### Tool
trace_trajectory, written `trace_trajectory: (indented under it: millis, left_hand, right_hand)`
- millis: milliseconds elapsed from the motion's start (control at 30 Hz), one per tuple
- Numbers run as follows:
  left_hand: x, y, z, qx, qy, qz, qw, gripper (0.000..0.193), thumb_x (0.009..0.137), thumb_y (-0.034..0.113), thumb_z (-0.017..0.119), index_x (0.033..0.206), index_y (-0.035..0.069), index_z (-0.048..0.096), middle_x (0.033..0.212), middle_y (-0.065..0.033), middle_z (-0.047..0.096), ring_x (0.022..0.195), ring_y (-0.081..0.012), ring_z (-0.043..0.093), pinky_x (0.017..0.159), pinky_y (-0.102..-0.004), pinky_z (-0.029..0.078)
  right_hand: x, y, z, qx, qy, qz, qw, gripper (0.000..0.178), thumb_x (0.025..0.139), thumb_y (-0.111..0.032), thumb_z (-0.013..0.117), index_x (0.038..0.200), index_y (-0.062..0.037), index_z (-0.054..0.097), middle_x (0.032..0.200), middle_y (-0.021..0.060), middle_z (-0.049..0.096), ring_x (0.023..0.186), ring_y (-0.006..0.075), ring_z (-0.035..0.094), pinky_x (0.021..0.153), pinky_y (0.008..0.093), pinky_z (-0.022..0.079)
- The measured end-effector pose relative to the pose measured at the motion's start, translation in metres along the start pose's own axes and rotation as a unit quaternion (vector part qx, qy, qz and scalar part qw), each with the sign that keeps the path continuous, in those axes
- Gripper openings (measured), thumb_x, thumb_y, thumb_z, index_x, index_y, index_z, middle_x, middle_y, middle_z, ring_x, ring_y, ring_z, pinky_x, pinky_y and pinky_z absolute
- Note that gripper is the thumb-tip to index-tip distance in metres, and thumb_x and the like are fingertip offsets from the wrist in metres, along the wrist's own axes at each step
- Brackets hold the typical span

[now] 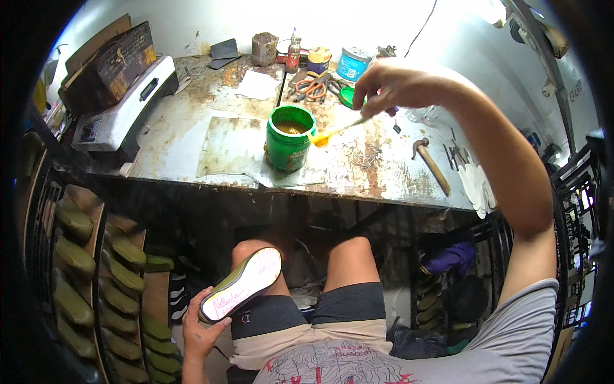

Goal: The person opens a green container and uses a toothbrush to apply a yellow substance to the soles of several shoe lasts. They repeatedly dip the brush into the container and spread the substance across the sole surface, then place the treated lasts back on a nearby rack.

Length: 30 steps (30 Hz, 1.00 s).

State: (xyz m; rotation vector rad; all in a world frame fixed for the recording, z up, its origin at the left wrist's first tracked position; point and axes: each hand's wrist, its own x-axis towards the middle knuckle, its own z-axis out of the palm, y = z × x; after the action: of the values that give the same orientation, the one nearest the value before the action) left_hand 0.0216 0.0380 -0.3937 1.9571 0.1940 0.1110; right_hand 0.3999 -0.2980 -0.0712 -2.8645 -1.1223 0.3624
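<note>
My left hand is closed around the heel end of an olive-green shoe last, held over my left thigh. Its white insole faces up and has handwriting on it. Above the workbench, my right hand pinches the thin handle of a brush. The brush slants down to the left, its yellowish tip at the right rim of a green pot. Amber, glue-like liquid shows inside the pot.
A hammer and white cut pieces lie at the bench's right. Orange-handled pliers, a blue tub and a red bottle stand or lie behind the pot. Racks of olive lasts fill the lower left.
</note>
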Motion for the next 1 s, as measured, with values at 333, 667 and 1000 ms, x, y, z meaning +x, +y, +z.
trace_trajectory:
  millis: [333,667,1000]
  left_hand:
    - [0.004,0.022,0.032,-0.009,0.033,-0.020,0.999,0.070,0.075,0.008,0.080,0.140,0.004,0.053,0.127,-0.0169,0.068,0.116,-0.0254,0.066,0.103,-0.0377,0.049]
    - [-0.004,0.022,0.035,-0.008,0.017,-0.071,0.997,0.070,0.080,0.009,0.081,0.142,0.004,0.049,0.134,-0.0154,0.062,0.122,-0.0237,0.062,0.106,-0.0376,0.047]
    - [-0.001,0.020,0.041,-0.021,0.017,-0.072,0.997,0.070,0.079,0.010,0.080,0.142,0.003,0.049,0.136,-0.0170,0.062,0.122,-0.0247,0.063,0.107,-0.0379,0.047]
  right_hand:
    - [-0.062,-0.003,-0.024,0.086,0.263,0.127,0.953,0.026,0.095,-0.030,0.071,0.109,-0.0094,0.078,0.077,0.0010,0.069,0.067,0.0083,0.057,0.056,0.0258,0.043]
    - [-0.081,-0.084,0.254,0.287,0.122,-0.060,0.948,0.014,0.088,-0.010,0.077,0.100,-0.0022,0.074,0.085,0.0119,0.065,0.079,0.0268,0.065,0.071,0.0367,0.051]
    - [-0.090,-0.143,0.382,0.415,0.146,0.039,0.897,0.012,0.092,-0.012,0.073,0.100,-0.0039,0.071,0.090,0.0140,0.063,0.082,0.0347,0.066,0.070,0.0422,0.052]
